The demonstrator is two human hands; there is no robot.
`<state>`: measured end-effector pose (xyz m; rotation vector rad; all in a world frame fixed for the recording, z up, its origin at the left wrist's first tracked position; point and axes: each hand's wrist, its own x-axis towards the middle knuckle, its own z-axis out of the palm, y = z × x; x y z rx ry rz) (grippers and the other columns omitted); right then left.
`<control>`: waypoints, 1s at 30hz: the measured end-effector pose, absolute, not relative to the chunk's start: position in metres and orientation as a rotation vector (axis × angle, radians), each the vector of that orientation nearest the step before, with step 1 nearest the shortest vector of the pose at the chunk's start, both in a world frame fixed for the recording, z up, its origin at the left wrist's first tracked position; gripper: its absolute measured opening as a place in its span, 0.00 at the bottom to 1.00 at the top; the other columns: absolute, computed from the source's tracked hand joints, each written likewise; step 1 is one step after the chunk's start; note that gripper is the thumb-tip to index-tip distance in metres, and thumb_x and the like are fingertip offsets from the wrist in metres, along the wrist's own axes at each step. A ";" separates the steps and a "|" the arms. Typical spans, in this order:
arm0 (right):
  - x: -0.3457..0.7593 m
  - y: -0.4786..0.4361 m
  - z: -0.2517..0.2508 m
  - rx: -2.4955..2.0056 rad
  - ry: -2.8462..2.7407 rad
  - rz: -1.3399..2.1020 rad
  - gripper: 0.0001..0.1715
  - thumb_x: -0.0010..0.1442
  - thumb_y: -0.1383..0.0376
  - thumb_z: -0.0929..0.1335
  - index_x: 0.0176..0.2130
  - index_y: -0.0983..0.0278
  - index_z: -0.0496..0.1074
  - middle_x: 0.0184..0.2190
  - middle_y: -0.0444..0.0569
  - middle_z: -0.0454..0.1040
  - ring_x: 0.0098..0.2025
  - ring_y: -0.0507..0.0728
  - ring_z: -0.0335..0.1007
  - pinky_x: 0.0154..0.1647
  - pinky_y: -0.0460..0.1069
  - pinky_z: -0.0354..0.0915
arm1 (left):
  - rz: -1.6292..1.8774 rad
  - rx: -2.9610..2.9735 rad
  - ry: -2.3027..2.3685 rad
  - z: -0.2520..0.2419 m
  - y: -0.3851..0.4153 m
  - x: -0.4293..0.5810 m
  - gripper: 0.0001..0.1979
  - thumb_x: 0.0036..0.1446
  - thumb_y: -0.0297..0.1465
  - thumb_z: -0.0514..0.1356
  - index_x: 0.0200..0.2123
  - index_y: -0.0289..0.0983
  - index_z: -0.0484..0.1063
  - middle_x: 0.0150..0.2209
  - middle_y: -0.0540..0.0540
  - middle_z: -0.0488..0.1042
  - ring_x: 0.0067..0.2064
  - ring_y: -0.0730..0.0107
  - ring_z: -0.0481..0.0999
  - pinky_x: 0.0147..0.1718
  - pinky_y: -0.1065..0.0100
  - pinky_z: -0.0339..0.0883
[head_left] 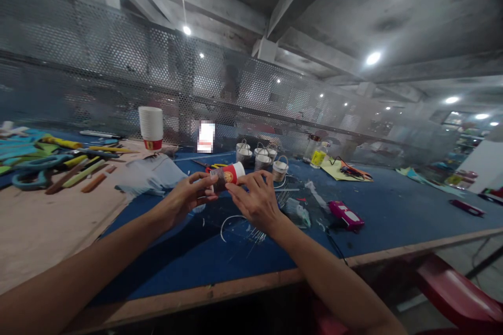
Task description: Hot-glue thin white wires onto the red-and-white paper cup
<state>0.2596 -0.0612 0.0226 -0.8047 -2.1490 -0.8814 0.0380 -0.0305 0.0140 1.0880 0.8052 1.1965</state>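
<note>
A red paper cup (234,172) with a gold emblem lies on its side in the air above the blue table, its white end to the right. A dark grey-brown band covers its left part. My left hand (192,191) grips the banded end between thumb and fingers. On the other side, my right hand (257,199) has its thumb and fingertips closed on the cup near its white end. Just behind the hands stand several small wrapped cups with looped handles, among them a front one (280,170). Thin wire pieces (257,235) lie on the table below my right hand.
To the left rises a stack of white paper cups (151,123), near scissors (35,170), pens and a crumpled white cloth (153,175). On the right are a magenta box (346,215), a yellow-labelled bottle (319,155) and yellow paper (341,171). A perforated metal screen (157,68) stands behind.
</note>
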 end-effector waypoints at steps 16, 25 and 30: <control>0.265 -0.041 0.015 -0.986 -1.750 -0.416 0.12 0.74 0.61 0.65 0.52 0.62 0.73 0.48 0.55 0.78 0.52 0.62 0.72 0.56 0.58 0.63 | 1.138 1.331 0.984 0.016 -0.033 0.037 0.20 0.48 0.46 0.75 0.37 0.38 0.80 0.33 0.44 0.81 0.36 0.60 0.81 0.41 0.61 0.75; 0.275 -0.017 0.007 -1.030 -1.670 0.209 0.14 0.70 0.56 0.66 0.42 0.62 0.77 0.40 0.52 0.83 0.41 0.60 0.79 0.45 0.54 0.71 | 1.125 1.536 1.047 0.012 -0.031 0.040 0.20 0.48 0.47 0.74 0.37 0.38 0.81 0.32 0.44 0.83 0.34 0.58 0.79 0.35 0.63 0.68; 0.273 -0.016 0.005 -1.089 -1.654 0.366 0.13 0.65 0.56 0.68 0.39 0.62 0.78 0.38 0.51 0.83 0.40 0.60 0.79 0.45 0.55 0.71 | 1.111 1.627 1.057 0.004 -0.025 0.038 0.21 0.49 0.48 0.73 0.38 0.39 0.81 0.35 0.43 0.84 0.36 0.54 0.81 0.36 0.62 0.68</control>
